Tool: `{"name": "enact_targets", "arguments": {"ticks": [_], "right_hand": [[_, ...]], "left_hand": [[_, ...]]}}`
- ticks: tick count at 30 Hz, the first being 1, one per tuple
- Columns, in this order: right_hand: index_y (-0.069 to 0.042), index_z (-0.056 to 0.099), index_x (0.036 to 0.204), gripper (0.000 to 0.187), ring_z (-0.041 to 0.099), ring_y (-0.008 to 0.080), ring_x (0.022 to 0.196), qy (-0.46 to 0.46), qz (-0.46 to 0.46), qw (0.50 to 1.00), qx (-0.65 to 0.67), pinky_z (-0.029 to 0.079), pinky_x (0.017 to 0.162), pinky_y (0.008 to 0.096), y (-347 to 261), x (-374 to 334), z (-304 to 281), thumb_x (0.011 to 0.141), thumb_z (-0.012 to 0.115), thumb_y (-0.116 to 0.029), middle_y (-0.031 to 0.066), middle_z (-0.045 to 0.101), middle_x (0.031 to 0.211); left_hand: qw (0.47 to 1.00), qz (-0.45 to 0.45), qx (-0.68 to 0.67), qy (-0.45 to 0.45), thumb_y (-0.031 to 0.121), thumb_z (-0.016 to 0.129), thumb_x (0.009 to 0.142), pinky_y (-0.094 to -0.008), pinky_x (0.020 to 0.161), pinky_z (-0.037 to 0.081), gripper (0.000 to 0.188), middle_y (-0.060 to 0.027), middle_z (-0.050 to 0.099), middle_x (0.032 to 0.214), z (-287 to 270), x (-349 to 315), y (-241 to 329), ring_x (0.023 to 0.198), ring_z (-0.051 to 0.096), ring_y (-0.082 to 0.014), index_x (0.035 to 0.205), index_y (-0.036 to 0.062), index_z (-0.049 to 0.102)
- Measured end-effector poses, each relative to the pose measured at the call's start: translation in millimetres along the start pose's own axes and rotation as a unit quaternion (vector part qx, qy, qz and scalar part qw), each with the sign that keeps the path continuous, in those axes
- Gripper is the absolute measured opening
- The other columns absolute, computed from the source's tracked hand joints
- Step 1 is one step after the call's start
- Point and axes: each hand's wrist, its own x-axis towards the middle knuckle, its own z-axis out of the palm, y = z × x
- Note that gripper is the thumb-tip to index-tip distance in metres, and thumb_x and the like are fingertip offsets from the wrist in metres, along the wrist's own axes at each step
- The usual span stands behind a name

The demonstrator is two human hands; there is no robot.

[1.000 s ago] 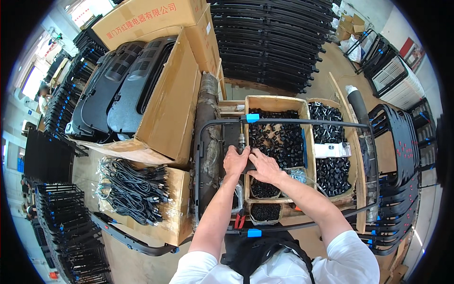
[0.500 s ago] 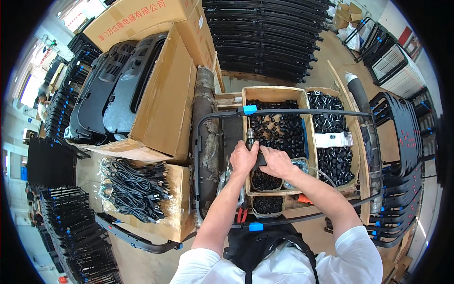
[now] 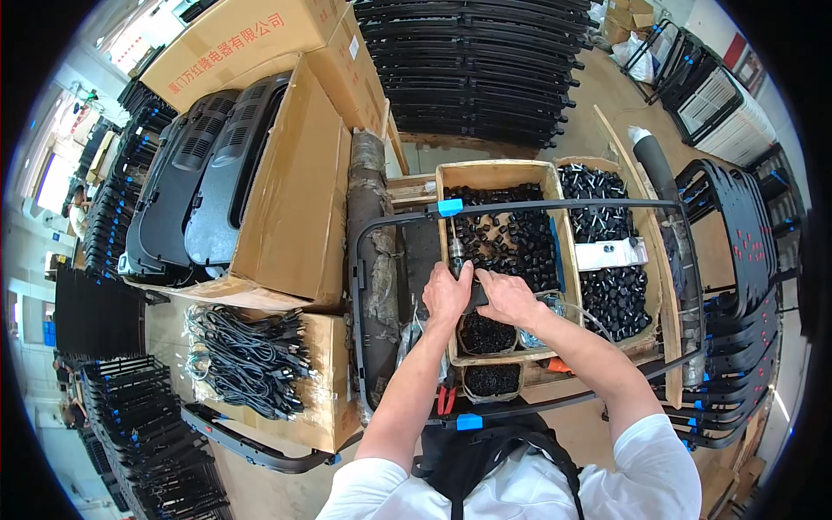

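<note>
Two bare hands meet on one black power drill with a silver metal chuck (image 3: 457, 249), just left of the wooden tray's middle! The left hand (image 3: 447, 293) has its fingers curled round the body, thumb laid along the top; the right hand (image 3: 510, 300) presses in from the right, its undersides hidden, so whether those fingers close I cannot tell. And the bit points away, its tip close to the far bar of a black tubular frame (image 3: 555, 204), near a bright blue pad (image 3: 450, 207).

Danger here, I'd judge: a bit meeting the bar off-square could skid and scratch it, and the frame could shift if nothing clamps it. A knocked pale wooden tray (image 3: 498, 166) might spill its black plastic caps (image 3: 530, 247).

Out to the counter (image 3: 419, 247), dark grey, flanked on the left by a worn padded roll (image 3: 368, 173); red-handled pliers (image 3: 446, 400) sit near. Beyond: coiled black cables (image 3: 251, 355) left, stacked black frames (image 3: 468, 69) far, more racked frames (image 3: 737, 238) right.
</note>
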Motion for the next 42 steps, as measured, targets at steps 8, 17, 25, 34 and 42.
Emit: {"name": "enact_targets", "arguments": {"ticks": [8, 17, 25, 34, 42], "right_hand": [[0.002, 0.051, 0.132, 0.07, 0.072, 0.0412, 0.099, 0.009, -0.01, 1.0, 0.007, 0.06, 0.086, 0.0489, -1, 2, -3, 0.075, 0.085, -0.023, 0.0231, 0.072, 0.103], [0.002, 0.049, 0.129, 0.071, 0.074, 0.0425, 0.094, 0.021, 0.003, 1.0, 0.008, 0.061, 0.082, 0.0488, 6, 7, 8, 0.077, 0.087, -0.026, 0.0232, 0.074, 0.099], [0.0, 0.046, 0.135, 0.074, 0.074, 0.0426, 0.097, 0.023, 0.019, 0.999, 0.033, 0.061, 0.083, 0.0492, 1, 13, 0, 0.077, 0.085, -0.024, 0.0255, 0.074, 0.102], [0.0, 0.045, 0.139, 0.076, 0.073, 0.0431, 0.1, 0.014, 0.043, 0.998, 0.053, 0.06, 0.086, 0.0504, 7, 20, 0, 0.077, 0.083, -0.025, 0.0264, 0.074, 0.106], [-0.004, 0.053, 0.127, 0.06, 0.065, 0.0388, 0.116, -0.001, 0.001, 1.0, 0.008, 0.057, 0.095, 0.049, 6, 24, 4, 0.079, 0.082, -0.022, 0.0182, 0.064, 0.121]], "left_hand": [[1.0, -0.002, 0.005, -0.006, 0.056, 0.066, 0.096, -0.0574, 0.089, 0.055, 0.063, -0.0316, 0.072, 0.108, 0, 1, -1, 0.102, 0.071, -0.0505, 0.106, -0.0057, 0.063], [1.0, -0.005, 0.004, -0.001, 0.057, 0.068, 0.094, -0.0567, 0.09, 0.055, 0.063, -0.0324, 0.073, 0.106, 1, 9, 1, 0.103, 0.07, -0.0516, 0.104, -0.0047, 0.063], [1.0, -0.008, 0.029, -0.006, 0.057, 0.069, 0.094, -0.056, 0.088, 0.057, 0.063, -0.0291, 0.073, 0.11, -1, 18, 2, 0.102, 0.072, -0.0487, 0.109, -0.0035, 0.062], [0.999, -0.012, 0.045, -0.015, 0.057, 0.07, 0.094, -0.0562, 0.087, 0.058, 0.063, -0.0297, 0.073, 0.109, -2, 26, 9, 0.101, 0.072, -0.049, 0.111, -0.003, 0.062], [0.999, -0.019, 0.041, -0.029, 0.059, 0.068, 0.093, -0.0561, 0.091, 0.057, 0.065, -0.0309, 0.074, 0.11, -4, 34, 10, 0.105, 0.072, -0.0489, 0.111, -0.003, 0.062]]}}
